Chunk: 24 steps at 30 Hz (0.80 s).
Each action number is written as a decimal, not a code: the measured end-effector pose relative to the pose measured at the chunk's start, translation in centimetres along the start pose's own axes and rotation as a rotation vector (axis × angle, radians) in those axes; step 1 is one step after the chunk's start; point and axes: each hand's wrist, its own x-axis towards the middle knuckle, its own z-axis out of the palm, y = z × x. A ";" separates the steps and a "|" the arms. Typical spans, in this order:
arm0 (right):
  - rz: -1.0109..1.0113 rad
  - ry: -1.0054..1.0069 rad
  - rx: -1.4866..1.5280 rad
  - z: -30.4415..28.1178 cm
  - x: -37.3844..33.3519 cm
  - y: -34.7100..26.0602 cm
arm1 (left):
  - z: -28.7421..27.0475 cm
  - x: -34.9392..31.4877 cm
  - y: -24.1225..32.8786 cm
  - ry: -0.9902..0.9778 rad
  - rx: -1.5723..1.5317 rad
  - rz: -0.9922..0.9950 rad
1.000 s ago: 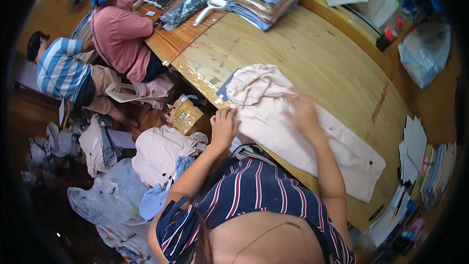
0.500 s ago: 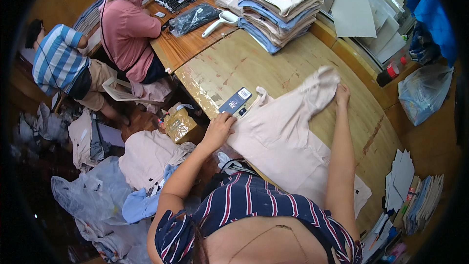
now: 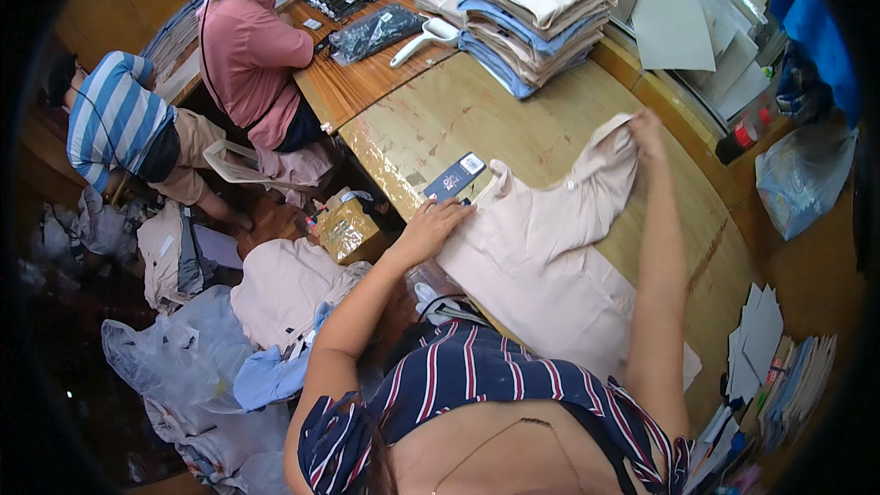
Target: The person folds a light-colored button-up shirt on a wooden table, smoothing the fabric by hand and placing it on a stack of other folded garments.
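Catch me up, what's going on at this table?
The person's right hand holds one end of a pale pink garment spread on the table. The left hand rests at its near-left edge, by a dark blue tag. Folded garments stand stacked beyond; a co-worker in pink sits at left.

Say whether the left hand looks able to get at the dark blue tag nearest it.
Probably yes: the left hand rests on the pale garment, with the dark blue tag just beyond its fingers, and nothing seems to cover the tag's visible face.
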 end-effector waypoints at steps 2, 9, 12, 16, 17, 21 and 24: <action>-0.109 -0.129 0.175 -3.2 -3.9 -9.2 | 0.0 -0.6 -0.1 -0.017 0.038 -0.024; -0.423 -0.182 0.320 -16.5 -25.7 -14.9 | -0.4 -0.4 0.6 0.151 0.136 -0.002; 0.025 -0.167 -0.074 -16.1 -33.1 -11.5 | -0.6 -0.4 1.1 0.101 0.162 0.027; 0.046 -0.026 -0.048 -15.7 -39.2 -8.2 | -0.8 -1.6 1.2 0.159 0.101 0.067; -0.024 0.034 0.119 -15.6 -40.8 -7.7 | -0.4 -1.6 1.2 0.152 0.107 0.073; 0.124 0.045 0.062 -14.6 -45.3 -2.8 | 0.4 -1.3 1.5 0.139 0.177 0.100; 0.175 0.056 -0.047 -14.4 -46.6 -2.6 | 0.7 -1.1 1.6 0.128 0.185 0.114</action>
